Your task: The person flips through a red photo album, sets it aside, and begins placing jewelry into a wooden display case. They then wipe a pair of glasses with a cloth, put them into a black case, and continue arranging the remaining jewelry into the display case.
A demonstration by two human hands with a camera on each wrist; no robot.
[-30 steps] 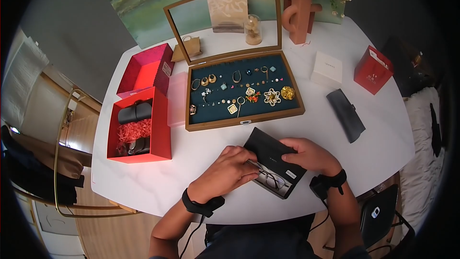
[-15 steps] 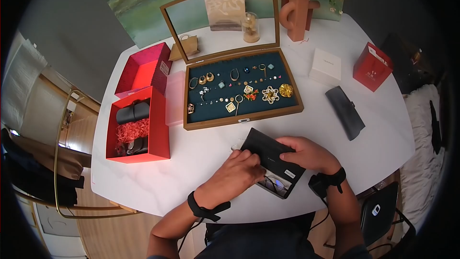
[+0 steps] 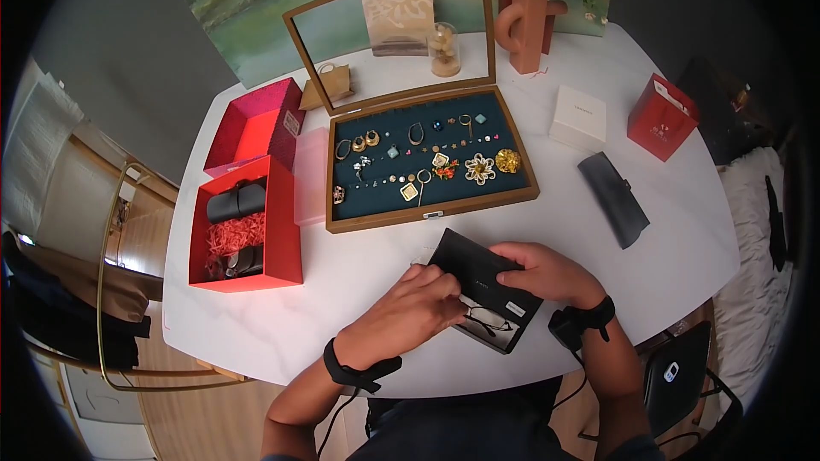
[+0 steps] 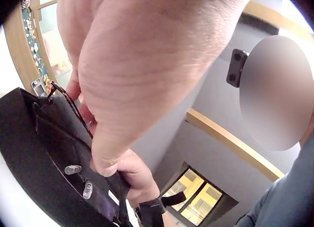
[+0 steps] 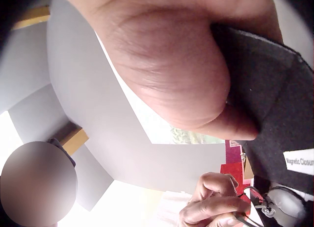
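Observation:
My right hand (image 3: 547, 275) grips the black eyeglass case (image 3: 478, 265) along its right side, thumb pressed on the flap, which bears a white "Magnetic Closure" label (image 5: 300, 161). A pair of eyeglasses (image 3: 489, 318) with thin dark frames lies at the case's near opening. My left hand (image 3: 406, 309) reaches over that opening from the left, its curled fingers pinching a thin dark temple of the glasses (image 4: 73, 109). Clear nose pads (image 4: 73, 169) show against the dark case in the left wrist view. Part of the glasses is hidden behind the left hand.
An open wooden jewelry box (image 3: 431, 220) with earrings and brooches stands beyond the case. At left are a red box (image 3: 278, 248) with shredded paper and a pink box (image 3: 286, 141). A dark folded case (image 3: 613, 201), white box (image 3: 579, 119) and red bag (image 3: 662, 119) lie right.
My left hand has shifted a little to the right over the opening and covers more of the glasses. The right hand keeps its grip on the case.

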